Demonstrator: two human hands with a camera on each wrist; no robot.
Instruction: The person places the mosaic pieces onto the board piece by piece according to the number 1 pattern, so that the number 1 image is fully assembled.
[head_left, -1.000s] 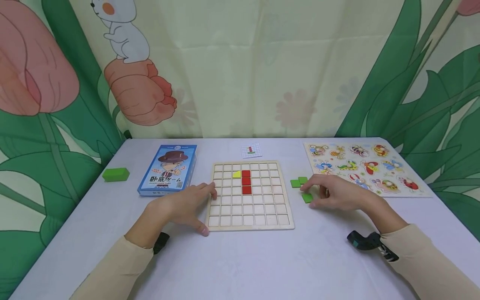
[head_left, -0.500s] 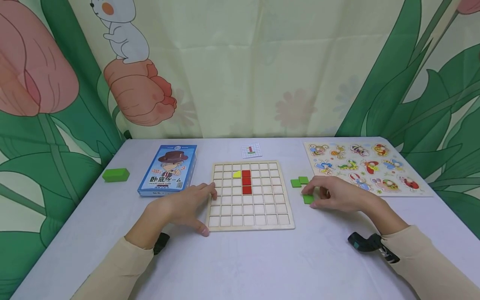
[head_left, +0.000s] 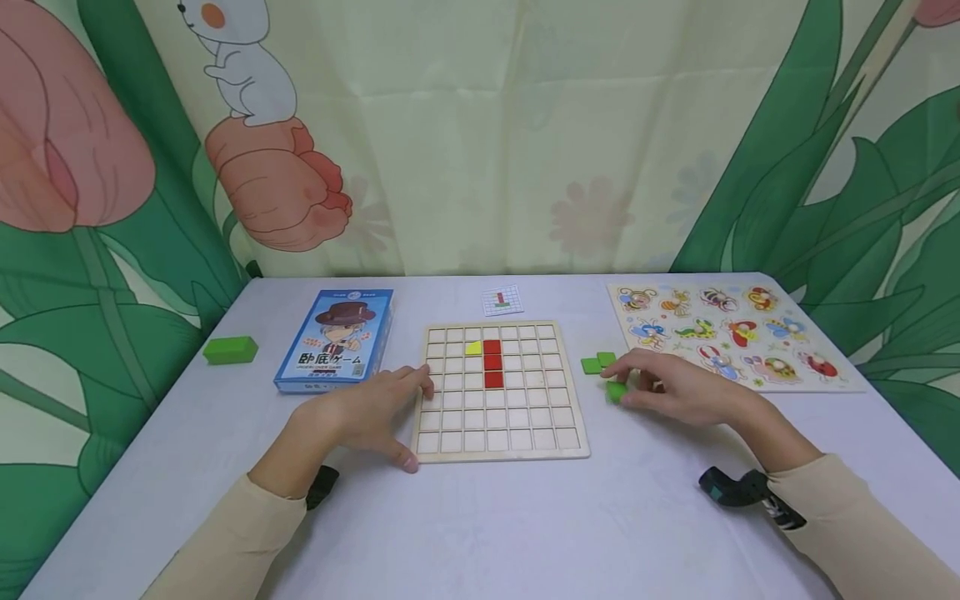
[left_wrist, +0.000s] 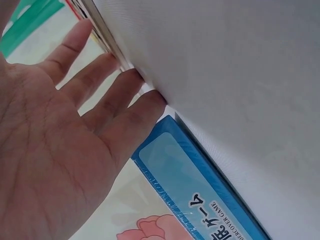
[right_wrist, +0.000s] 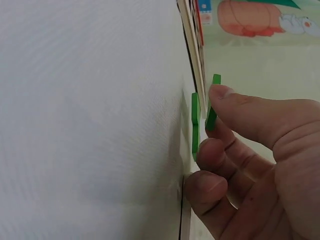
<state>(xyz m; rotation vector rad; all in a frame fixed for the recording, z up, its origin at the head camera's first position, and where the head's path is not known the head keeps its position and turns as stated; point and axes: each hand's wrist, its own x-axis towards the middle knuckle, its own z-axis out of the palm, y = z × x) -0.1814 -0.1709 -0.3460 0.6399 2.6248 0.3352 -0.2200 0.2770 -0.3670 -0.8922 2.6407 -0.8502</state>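
Observation:
My right hand (head_left: 678, 387) pinches a small green square tile (head_left: 616, 392) between thumb and fingers, to the right of the board. In the right wrist view the held green tile (right_wrist: 216, 80) is tilted and off the tabletop. Two more green tiles (head_left: 592, 366) lie just behind it, corner to corner. The wooden grid board (head_left: 517, 433) carries a column of red squares (head_left: 492, 363) and a yellow piece (head_left: 474, 349) with a slanted side. My left hand (head_left: 363, 412) rests at the board's left edge, fingers extended and thumb by the near left corner.
A blue game box (head_left: 333, 342) stands left of the board, close to my left hand. Farther left is a green block (head_left: 231, 350). Behind the board lies a small pattern card (head_left: 502, 301). An insect picture board (head_left: 720, 329) lies at the right, beyond my right hand.
My right hand has drawn the nearest green tile slightly and tipped it up off the table between thumb and fingers. The left hand and the board stay put.

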